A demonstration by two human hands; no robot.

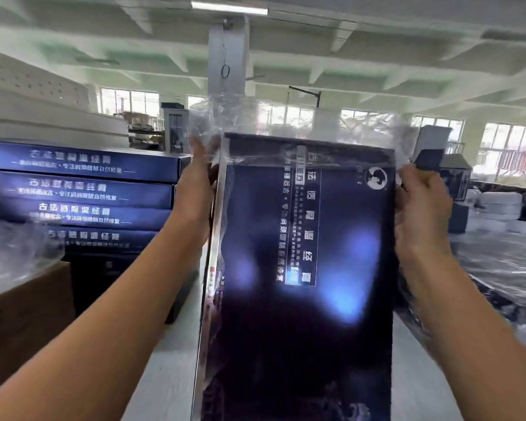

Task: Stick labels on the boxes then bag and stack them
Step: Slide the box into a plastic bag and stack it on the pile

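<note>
Left hand (198, 180) clasps the upper left edge of the box (301, 253) through the film. Right hand (419, 205), fingers curled, pinches the clear bag (286, 123) at the box's upper right edge. The box stands upright between the hands, almost wholly sheathed, with the bag mouth loose above it. The box is judged stiff, flat and light, the film soft and slippery, so grip the rigid side edges, not slack plastic. Beyond the left hand is a stack of like boxes (82, 189).
</note>
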